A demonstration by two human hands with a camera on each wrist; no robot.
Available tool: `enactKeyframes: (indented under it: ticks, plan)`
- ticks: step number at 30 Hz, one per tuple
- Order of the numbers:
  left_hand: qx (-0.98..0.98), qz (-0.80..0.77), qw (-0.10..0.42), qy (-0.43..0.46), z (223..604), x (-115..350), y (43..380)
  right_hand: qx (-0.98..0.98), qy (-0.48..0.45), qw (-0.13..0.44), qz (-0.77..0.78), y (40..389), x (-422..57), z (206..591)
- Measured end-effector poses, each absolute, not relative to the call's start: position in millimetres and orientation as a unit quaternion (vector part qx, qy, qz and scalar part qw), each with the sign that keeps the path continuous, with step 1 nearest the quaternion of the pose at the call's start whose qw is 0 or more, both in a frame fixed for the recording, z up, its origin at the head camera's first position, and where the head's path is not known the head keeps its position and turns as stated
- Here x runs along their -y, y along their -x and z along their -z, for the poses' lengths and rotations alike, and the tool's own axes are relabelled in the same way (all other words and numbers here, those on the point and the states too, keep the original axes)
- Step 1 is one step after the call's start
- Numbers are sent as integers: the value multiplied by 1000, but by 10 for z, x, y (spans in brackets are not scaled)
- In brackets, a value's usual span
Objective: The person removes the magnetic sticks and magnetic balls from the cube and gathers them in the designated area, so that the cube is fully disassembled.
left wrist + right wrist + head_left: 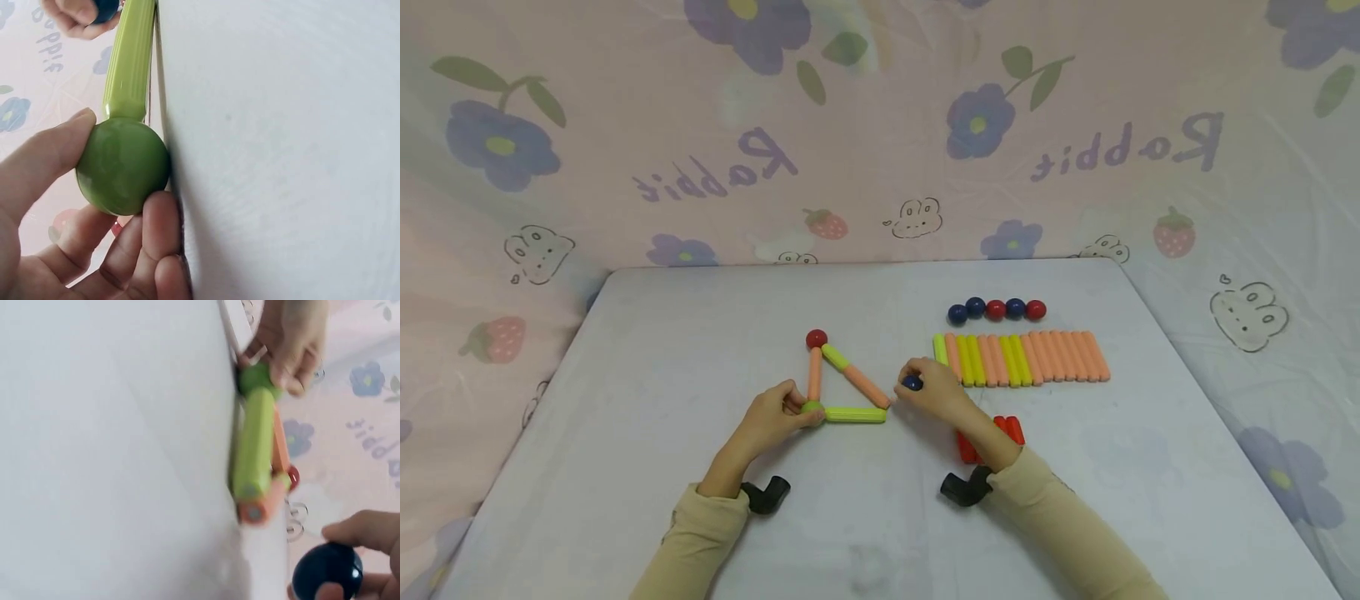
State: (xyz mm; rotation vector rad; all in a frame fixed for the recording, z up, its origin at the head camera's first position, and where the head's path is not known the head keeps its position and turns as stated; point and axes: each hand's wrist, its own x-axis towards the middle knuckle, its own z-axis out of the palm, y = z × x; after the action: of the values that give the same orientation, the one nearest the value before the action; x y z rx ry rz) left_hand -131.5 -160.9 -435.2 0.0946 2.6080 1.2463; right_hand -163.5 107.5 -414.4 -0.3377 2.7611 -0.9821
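A triangle of rods lies on the table. At its lower left corner my left hand (777,415) pinches a green ball (123,166) between thumb and fingers. From that ball run a yellow-green rod (856,415) to the right and an orange rod (815,374) up to a red ball (816,338). A slanted side, a short yellow-green piece (834,357) and an orange rod (867,387), comes down from the red ball. Just right of the corner where the rod ends meet, my right hand (934,390) holds a dark blue ball (327,572) in its fingertips.
Behind the right hand lies a row of orange and yellow rods (1060,357). Farther back sit several blue and red balls (996,310) in a line. Red rods (1014,430) are partly hidden under the right forearm. A black wrist camera mount (767,496) sits at each wrist.
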Motion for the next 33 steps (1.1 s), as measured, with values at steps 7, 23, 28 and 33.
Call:
enactKeyframes:
  ticks: [7,23,28,33]
  plan:
    - [-893,-431,122,-36,4347,1620,1309,-904,120,140,387,2006,-1343,3941]
    - [-888,-443,123,-27,4354,1598,1295,-937,49,118,325,2755,-1628,4093]
    - [-888,-443,122,-27,4369,1606,1300,-942,37,115,314,2825,-1632,4120]
    - [-887,-445,121,-27,4363,1613,1300,-945,38,114,303,2855,-1633,4128]
